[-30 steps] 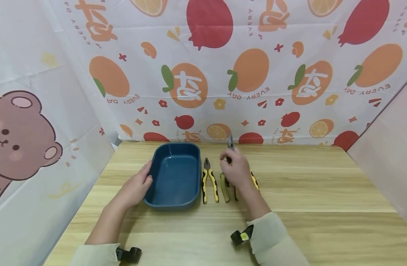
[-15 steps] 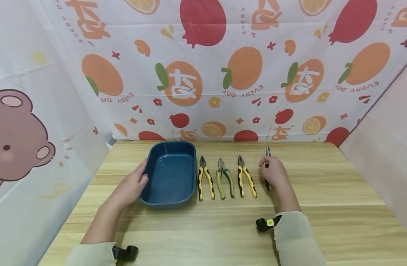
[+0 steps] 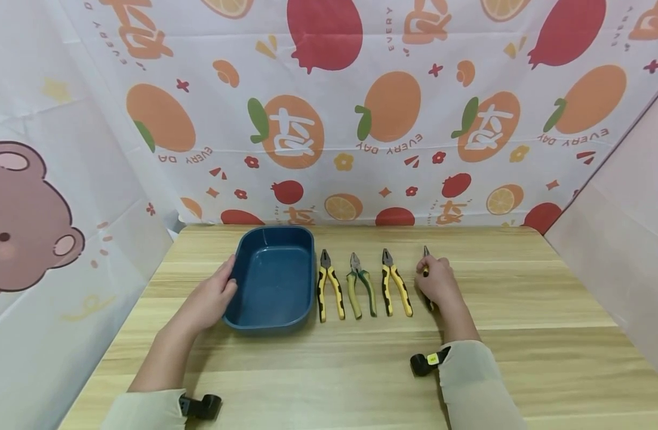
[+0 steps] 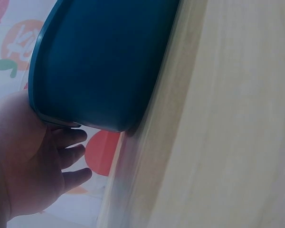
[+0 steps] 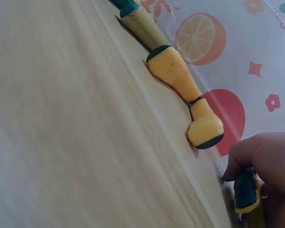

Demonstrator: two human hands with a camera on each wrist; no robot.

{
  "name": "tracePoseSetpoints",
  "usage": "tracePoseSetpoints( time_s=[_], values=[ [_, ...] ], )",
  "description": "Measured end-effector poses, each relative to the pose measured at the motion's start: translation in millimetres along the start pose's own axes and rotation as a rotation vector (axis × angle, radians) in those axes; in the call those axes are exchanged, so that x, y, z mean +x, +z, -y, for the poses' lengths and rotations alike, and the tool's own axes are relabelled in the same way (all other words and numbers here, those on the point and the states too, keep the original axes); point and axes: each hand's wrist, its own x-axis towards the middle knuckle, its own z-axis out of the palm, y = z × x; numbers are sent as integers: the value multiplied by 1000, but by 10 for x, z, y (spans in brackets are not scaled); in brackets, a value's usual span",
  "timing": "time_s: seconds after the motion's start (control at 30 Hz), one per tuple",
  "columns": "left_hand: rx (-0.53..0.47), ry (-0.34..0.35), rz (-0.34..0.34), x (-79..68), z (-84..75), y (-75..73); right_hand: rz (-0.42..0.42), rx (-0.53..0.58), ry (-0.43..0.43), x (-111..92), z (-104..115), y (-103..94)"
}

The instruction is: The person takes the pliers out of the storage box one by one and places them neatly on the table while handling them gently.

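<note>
My left hand touches the left wall of a dark blue rectangular tub; in the left wrist view several fingers extend loosely beside its wall. To the right, my right hand grips needle-nose pliers with black-and-yellow handles, low at the tabletop; the palm hides part of them. Between tub and right hand lie yellow-black pliers, green-handled pliers and another yellow-black pair, side by side with jaws pointing away. The right wrist view shows the held handle under the thumb.
A light wooden table carries everything. Behind it hangs a white cloth printed with fruit, and a bear-printed cloth closes the left side. A pale wall borders the right.
My right hand has carried the needle-nose pliers rightward from above the middle pliers and lowered them to the right end of the row. The left hand stays at the tub.
</note>
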Motion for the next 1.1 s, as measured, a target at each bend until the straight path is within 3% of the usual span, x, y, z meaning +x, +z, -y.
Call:
tracePoseSetpoints(
  time_s=[0.23, 1.1],
  values=[
    [-2, -7, 3, 2, -15, -2, -29, -16, 27, -7, -6, 10],
    [5, -17, 7, -7, -41, -8, -4, 2, 20, 23, 21, 45]
  ],
)
